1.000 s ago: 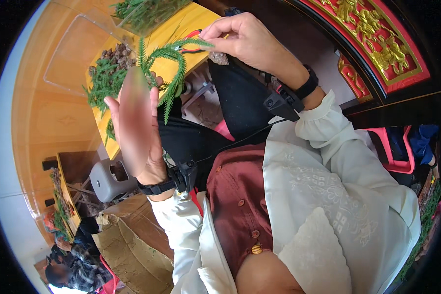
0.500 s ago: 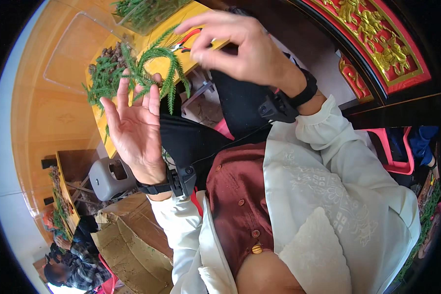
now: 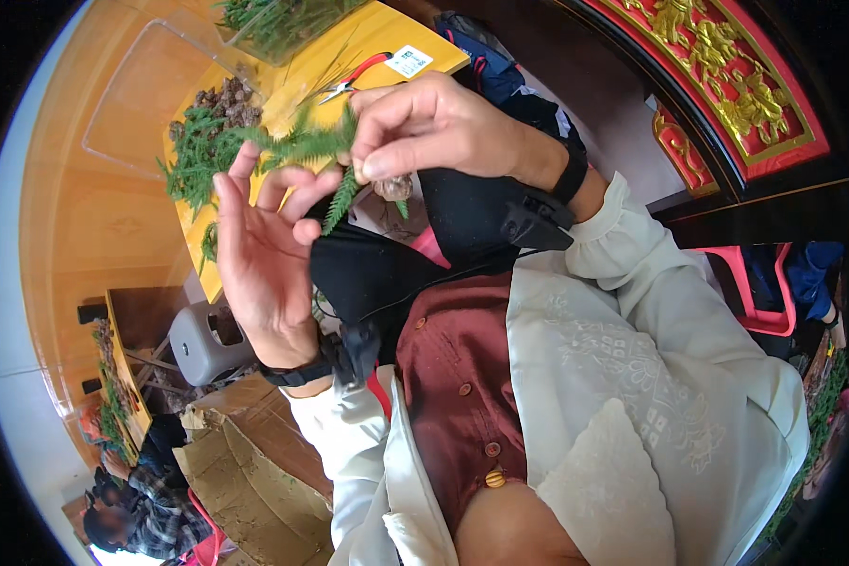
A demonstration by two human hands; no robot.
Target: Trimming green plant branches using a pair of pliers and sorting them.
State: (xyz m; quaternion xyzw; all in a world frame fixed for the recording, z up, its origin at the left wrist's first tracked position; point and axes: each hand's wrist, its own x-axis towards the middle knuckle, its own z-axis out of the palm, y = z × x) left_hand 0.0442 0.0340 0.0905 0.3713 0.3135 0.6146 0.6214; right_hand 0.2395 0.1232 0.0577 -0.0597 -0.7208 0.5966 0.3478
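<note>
Held up over my lap is a length of green needle-leaf garland (image 3: 304,146), partly blurred. My right hand (image 3: 434,127) pinches it between thumb and fingers. Just below those fingers hangs a brown pine cone (image 3: 391,189), with green tips around it; how it is attached is hidden. Palm up, my left hand (image 3: 269,241) stands to the left with its fingers apart and slightly bent, their tips close to the greenery. Whether they touch it I cannot tell.
On the yellow table (image 3: 424,38) lie red-handled pliers (image 3: 354,77), a white label card (image 3: 409,61), pine cones (image 3: 228,102) and green sprigs (image 3: 198,156). A clear bin of greenery (image 3: 283,24) stands behind. A grey stool (image 3: 198,344) and cardboard box (image 3: 245,481) are at left.
My right hand has come down and closed on the greenery; before, its fingers were spread. The curled ring of greenery has shifted out of its loop view, and a pine cone now shows.
</note>
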